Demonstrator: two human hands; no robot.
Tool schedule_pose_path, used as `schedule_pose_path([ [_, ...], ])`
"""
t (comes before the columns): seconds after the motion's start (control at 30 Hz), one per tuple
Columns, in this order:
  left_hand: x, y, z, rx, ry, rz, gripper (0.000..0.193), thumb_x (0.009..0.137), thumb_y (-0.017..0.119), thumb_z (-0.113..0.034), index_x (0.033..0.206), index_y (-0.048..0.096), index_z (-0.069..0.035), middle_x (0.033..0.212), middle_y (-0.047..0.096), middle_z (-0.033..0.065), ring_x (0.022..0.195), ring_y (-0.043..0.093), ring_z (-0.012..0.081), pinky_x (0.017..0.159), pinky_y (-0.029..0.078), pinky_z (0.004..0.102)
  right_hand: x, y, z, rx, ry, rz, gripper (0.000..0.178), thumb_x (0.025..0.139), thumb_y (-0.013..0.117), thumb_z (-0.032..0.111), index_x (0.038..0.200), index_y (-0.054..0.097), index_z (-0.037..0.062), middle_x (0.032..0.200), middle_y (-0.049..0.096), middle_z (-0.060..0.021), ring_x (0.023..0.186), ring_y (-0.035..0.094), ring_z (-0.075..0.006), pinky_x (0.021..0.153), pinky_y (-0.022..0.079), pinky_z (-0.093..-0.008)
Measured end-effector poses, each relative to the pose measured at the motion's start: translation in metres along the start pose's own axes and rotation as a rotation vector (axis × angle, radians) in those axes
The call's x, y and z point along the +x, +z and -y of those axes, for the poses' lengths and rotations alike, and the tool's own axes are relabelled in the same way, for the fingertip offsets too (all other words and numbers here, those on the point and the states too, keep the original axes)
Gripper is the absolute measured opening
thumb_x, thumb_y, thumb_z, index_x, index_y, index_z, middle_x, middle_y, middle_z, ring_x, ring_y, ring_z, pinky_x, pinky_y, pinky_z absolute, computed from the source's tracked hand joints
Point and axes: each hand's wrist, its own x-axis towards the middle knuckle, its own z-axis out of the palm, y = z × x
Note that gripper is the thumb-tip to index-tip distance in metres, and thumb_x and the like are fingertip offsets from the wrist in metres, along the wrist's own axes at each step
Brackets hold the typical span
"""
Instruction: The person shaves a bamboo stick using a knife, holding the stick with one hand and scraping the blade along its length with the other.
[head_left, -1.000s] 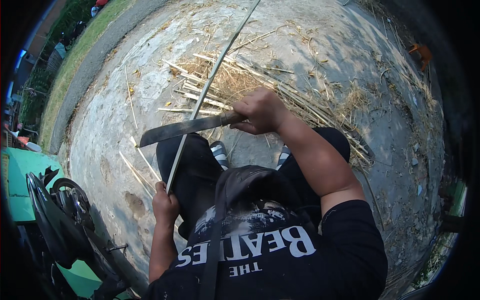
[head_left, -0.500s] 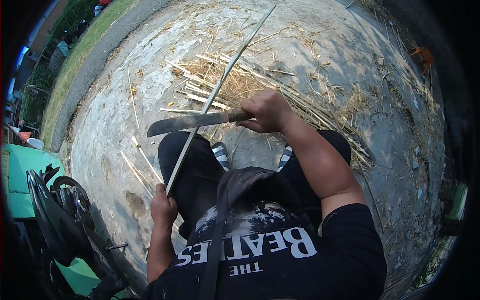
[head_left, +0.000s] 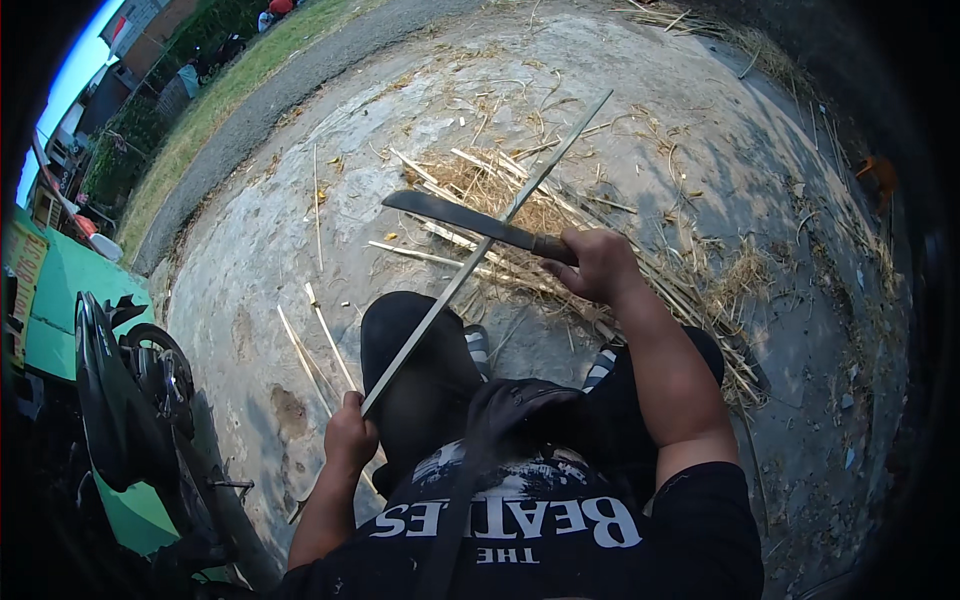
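Observation:
My left hand point(head_left: 351, 436) is closed round the near end of a long, thin bamboo strip point(head_left: 424, 328), beside my left knee. The strip slants up and to the right, past my knee, over the littered ground. In my right hand point(head_left: 600, 266) is the wooden handle of a machete point(head_left: 445, 211). Its dark, broad blade points left and crosses the strip around the middle of its length; whether the edge touches it I cannot tell. Beneath and beyond lies a pile of split bamboo strips point(head_left: 655, 262) mixed with curly shavings point(head_left: 480, 185).
Several loose strips point(head_left: 318, 340) lie on the concrete ground point(head_left: 270, 240) to my left. A parked motorcycle point(head_left: 135, 400) stands at the far left by a green wall point(head_left: 85, 270). My sandalled feet are between the pile and me. An orange object point(head_left: 878, 176) sits at the far right.
The machete has moved farther along the strip, away from my left hand. The strip's far end leans lower and more to the right. The whole view has shifted too.

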Motion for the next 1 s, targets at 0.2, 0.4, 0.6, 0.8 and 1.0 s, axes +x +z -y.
schedule_pose_path([
  [0.2, 0.007, -0.003, -0.007, 0.014, 0.009, 0.009, 0.032, 0.081, 0.054, -0.003, 0.113, 0.057, -0.001, 0.083, 0.068, 0.0314, 0.082, 0.066, 0.0528, 0.074, 0.053, 0.0593, -0.001, 0.005, 0.002, -0.046, 0.223, 0.027, 0.047, 0.090, 0.070, 0.056, 0.087, 0.066, 0.0089, 0.075, 0.070, -0.0136, 0.072, 0.071, -0.0372, 0.066, 0.056, -0.0490],
  [0.4, 0.005, -0.002, -0.009, 0.015, -0.038, 0.029, 0.035, 0.080, 0.053, -0.001, 0.114, 0.058, 0.000, 0.087, 0.067, 0.0336, 0.088, 0.067, 0.0526, 0.079, 0.053, 0.0579, -0.009, 0.016, 0.035, -0.017, -0.374, 0.040, 0.042, 0.084, 0.076, 0.052, 0.083, 0.063, 0.0128, 0.067, 0.065, -0.0088, 0.066, 0.068, -0.0319, 0.064, 0.053, -0.0453],
  [0.6, 0.008, -0.003, -0.015, 0.034, 0.026, -0.009, 0.033, 0.081, 0.054, -0.004, 0.113, 0.056, -0.002, 0.084, 0.067, 0.0315, 0.082, 0.066, 0.0524, 0.075, 0.052, 0.0606, 0.004, -0.001, -0.024, -0.037, 0.245, -0.005, 0.048, 0.090, 0.069, 0.057, 0.089, 0.068, 0.0088, 0.075, 0.070, -0.0146, 0.075, 0.072, -0.0361, 0.067, 0.055, -0.0491],
  [0.8, 0.010, 0.000, -0.009, 0.024, 0.036, 0.013, 0.033, 0.081, 0.054, -0.003, 0.114, 0.055, -0.002, 0.084, 0.067, 0.0321, 0.083, 0.066, 0.0532, 0.075, 0.051, 0.0612, -0.007, 0.017, 0.012, 0.055, 0.043, -0.004, 0.051, 0.091, 0.069, 0.058, 0.082, 0.061, 0.0077, 0.072, 0.066, -0.0138, 0.068, 0.068, -0.0385, 0.062, 0.053, -0.0472],
  [1.0, -0.004, -0.004, 0.003, 0.019, 0.017, 0.043, 0.032, 0.082, 0.053, -0.003, 0.114, 0.054, -0.002, 0.082, 0.066, 0.0321, 0.081, 0.065, 0.0539, 0.073, 0.051, 0.0610, -0.006, 0.010, 0.009, 0.093, -0.251, 0.072, 0.047, 0.086, 0.075, 0.055, 0.079, 0.061, 0.0102, 0.067, 0.062, -0.0106, 0.066, 0.066, -0.0344, 0.063, 0.052, -0.0446],
])
